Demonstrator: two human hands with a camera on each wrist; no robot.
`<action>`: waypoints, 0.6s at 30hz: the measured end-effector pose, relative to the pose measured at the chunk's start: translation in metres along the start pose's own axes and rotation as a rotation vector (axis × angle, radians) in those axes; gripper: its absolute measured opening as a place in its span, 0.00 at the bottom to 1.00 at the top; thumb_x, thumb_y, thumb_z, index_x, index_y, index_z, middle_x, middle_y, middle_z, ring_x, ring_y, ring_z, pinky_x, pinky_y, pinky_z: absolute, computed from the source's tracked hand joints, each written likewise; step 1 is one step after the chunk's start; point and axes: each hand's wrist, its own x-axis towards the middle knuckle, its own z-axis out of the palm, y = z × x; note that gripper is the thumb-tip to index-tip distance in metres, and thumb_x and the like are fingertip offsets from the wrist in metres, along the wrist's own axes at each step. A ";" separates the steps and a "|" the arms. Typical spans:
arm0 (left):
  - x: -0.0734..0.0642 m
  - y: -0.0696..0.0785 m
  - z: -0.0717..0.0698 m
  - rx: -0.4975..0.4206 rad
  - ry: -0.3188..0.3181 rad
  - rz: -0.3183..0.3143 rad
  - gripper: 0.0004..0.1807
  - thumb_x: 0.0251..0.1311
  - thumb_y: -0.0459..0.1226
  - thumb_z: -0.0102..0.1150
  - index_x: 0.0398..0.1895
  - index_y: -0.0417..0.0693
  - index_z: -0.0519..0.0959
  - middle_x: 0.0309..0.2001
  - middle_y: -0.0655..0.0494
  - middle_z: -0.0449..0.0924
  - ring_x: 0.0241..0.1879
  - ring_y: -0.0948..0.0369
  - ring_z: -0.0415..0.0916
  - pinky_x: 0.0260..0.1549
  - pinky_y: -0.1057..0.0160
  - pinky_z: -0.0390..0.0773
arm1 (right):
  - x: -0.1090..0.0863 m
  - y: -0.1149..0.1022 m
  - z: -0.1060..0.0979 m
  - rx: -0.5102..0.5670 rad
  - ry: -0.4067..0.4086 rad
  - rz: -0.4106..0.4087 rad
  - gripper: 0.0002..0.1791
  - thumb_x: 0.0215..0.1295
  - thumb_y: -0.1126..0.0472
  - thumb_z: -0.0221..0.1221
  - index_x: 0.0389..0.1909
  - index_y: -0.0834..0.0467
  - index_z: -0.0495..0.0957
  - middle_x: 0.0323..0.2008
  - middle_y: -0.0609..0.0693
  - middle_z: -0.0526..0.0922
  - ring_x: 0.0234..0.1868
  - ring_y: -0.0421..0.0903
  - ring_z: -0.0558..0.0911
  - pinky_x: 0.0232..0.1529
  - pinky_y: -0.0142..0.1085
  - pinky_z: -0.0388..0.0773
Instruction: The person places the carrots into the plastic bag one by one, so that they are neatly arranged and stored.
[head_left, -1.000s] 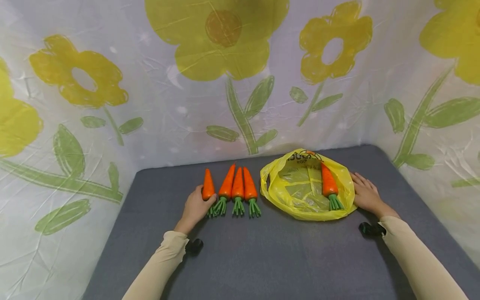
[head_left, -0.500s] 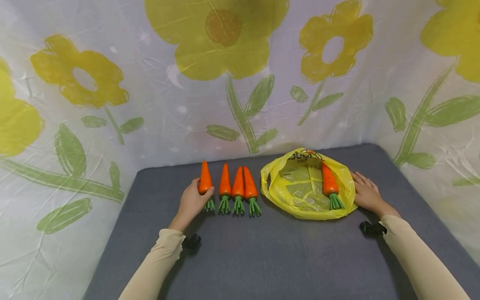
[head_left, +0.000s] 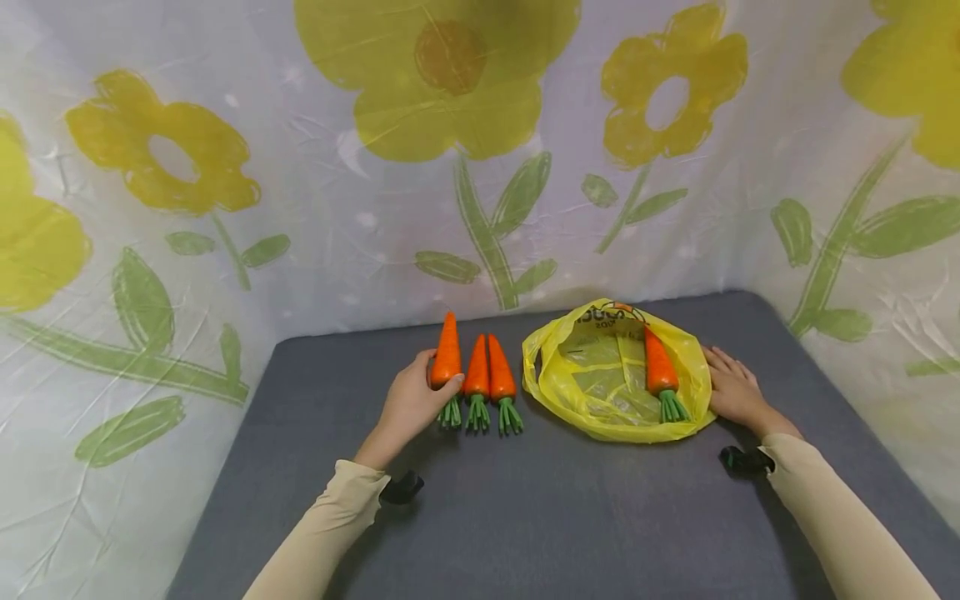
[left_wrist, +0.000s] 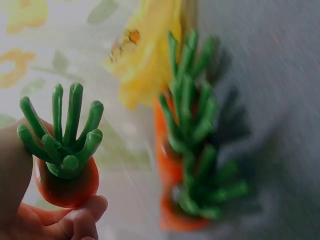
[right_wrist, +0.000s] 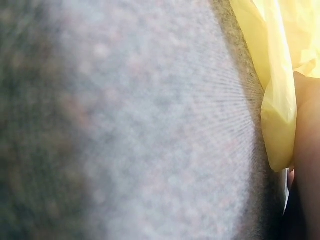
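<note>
My left hand holds an orange toy carrot with green stalks, pinched near its wide end. In the left wrist view, this carrot is raised, its stalks toward the camera. Below lie carrots in a row, stalks overlapping. Two lying carrots show to the right of the held one in the head view; any behind it are hidden. A yellow plastic bag stands with its mouth wide, one carrot inside. My right hand lies with straight fingers against the bag's right side; its thumb is hidden.
A dark grey table bears everything. Behind and beside it hangs a white cloth printed with yellow flowers. In the right wrist view, a yellow bag edge touches the hand; the rest is blurred.
The left hand first lifted the leftmost carrot from the row, shifting slightly left, then carried it right over the neighbouring carrot. The right hand and bag have stayed put.
</note>
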 end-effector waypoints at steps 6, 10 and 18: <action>-0.005 0.026 0.007 -0.051 -0.033 0.051 0.39 0.62 0.54 0.61 0.70 0.43 0.65 0.46 0.49 0.84 0.32 0.60 0.80 0.29 0.64 0.78 | -0.001 0.000 0.002 -0.007 0.013 -0.002 0.35 0.75 0.48 0.46 0.74 0.67 0.57 0.76 0.69 0.50 0.78 0.67 0.44 0.69 0.69 0.38; -0.009 0.041 0.012 -0.073 -0.057 0.090 0.37 0.61 0.53 0.63 0.69 0.44 0.67 0.44 0.50 0.85 0.31 0.62 0.80 0.29 0.65 0.77 | -0.001 0.000 0.002 -0.009 0.004 0.001 0.35 0.75 0.49 0.46 0.73 0.67 0.57 0.76 0.69 0.50 0.78 0.67 0.44 0.69 0.69 0.38; -0.014 0.066 0.027 -0.074 -0.124 0.137 0.39 0.61 0.53 0.62 0.70 0.44 0.65 0.40 0.52 0.84 0.26 0.64 0.76 0.27 0.65 0.76 | 0.000 -0.001 0.002 -0.011 -0.001 0.007 0.35 0.74 0.49 0.46 0.73 0.68 0.57 0.76 0.69 0.50 0.78 0.67 0.44 0.69 0.69 0.38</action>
